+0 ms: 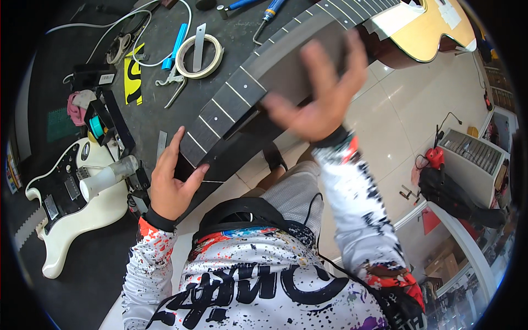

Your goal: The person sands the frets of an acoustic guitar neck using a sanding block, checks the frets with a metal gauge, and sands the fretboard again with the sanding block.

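On the left is a white guitar body [102, 212]. Farther back sits a black box [88, 76] with a white label, then a yellow strip [132, 82] with bold black marks. The left hand [171, 186] pinches the near end of the guitar neck [237, 94], thumb and fingers on its two corners. The shirt [242, 283] has big black writing. The right hand [324, 99], blurry, spreads its fingers over a dark block [283, 69] along the neck; I can't tell if they touch. Far right is a yellowish guitar [429, 33].

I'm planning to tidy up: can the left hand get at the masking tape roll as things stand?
Probably yes, if the left hand leaves the end of the fretboard: the masking tape roll lies farther up the bench, with nothing tall apparently between, though a metal strip overlaps it.
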{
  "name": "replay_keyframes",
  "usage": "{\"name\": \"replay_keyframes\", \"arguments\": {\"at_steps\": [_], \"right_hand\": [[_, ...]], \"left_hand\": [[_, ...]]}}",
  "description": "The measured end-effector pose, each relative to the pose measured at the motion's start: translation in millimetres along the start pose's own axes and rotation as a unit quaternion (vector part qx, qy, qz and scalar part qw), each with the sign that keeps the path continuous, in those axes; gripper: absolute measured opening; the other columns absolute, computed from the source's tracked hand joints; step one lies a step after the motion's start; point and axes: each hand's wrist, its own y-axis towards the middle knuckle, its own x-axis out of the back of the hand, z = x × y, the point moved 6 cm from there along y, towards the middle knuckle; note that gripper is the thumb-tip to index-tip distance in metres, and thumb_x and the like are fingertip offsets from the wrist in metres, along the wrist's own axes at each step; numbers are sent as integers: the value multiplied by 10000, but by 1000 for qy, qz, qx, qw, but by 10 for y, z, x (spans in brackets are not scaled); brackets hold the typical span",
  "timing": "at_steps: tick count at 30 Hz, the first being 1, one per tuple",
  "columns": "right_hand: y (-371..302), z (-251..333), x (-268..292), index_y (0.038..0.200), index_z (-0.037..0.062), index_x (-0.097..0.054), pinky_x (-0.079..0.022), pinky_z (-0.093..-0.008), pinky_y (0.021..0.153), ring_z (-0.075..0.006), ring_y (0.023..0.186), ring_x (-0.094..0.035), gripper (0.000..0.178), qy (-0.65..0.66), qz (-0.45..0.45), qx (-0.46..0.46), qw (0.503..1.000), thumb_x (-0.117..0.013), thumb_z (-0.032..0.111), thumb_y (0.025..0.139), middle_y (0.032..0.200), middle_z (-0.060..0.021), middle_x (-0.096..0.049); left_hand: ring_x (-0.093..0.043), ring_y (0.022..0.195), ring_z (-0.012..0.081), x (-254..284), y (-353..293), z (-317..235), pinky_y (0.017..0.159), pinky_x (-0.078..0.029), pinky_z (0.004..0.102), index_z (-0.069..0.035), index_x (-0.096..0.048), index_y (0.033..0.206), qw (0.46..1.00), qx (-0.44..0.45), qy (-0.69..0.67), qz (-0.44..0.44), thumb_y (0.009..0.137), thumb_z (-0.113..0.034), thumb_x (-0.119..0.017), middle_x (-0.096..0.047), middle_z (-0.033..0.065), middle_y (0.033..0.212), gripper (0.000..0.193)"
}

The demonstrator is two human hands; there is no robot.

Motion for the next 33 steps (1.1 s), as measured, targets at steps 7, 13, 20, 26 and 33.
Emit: {"name": "replay_keyframes", "arguments": {"at_steps": [7,13,20,26,33], "right_hand": [[-92,305,-106,1398,164,-641,-416,-558,1073,-463,1322,-454,831,22,50,4,999,-845,592,715,1517,-293,-366],[-364,818,-185,1302,257,-715,-418,-527,1103,-429,1347,-463,728,83,80,-17,993,-894,548,659,1475,-269,-433],[128,-504,194,1437,94,-583,-385,-515,1124,-456,1372,-412,879,-63,-21,-2,998,-839,575,748,1541,-308,-343],[-437,959,-210,1347,292,-690,-430,-578,1092,-441,1300,-499,755,98,88,-27,991,-875,516,649,1480,-289,-457],[3,-41,37,1442,86,-571,-379,-561,1123,-477,1366,-427,866,-36,-18,2,999,-813,578,772,1554,-316,-338]], "left_hand": [[-670,1097,349,7,-32,29,955,-516,387,-48,-468,1532,1000,5,13,-2,812,-127,-825,-672,214,1241,808],[-600,1266,368,42,-27,13,1047,-458,425,-40,-434,1553,999,30,14,30,789,-249,-864,-590,205,1427,901],[-468,1422,339,477,310,-30,1186,-312,445,6,-422,1549,994,-103,24,-34,989,-378,-657,-523,198,1502,718],[-479,1402,356,555,1046,815,1175,-348,426,-27,-456,1528,975,-109,147,-128,1062,-284,-581,-508,224,1488,546],[-422,1423,421,283,1320,1272,1179,-316,499,-64,-456,1537,953,-116,168,-223,1069,-423,-530,-461,256,1516,594]]}}
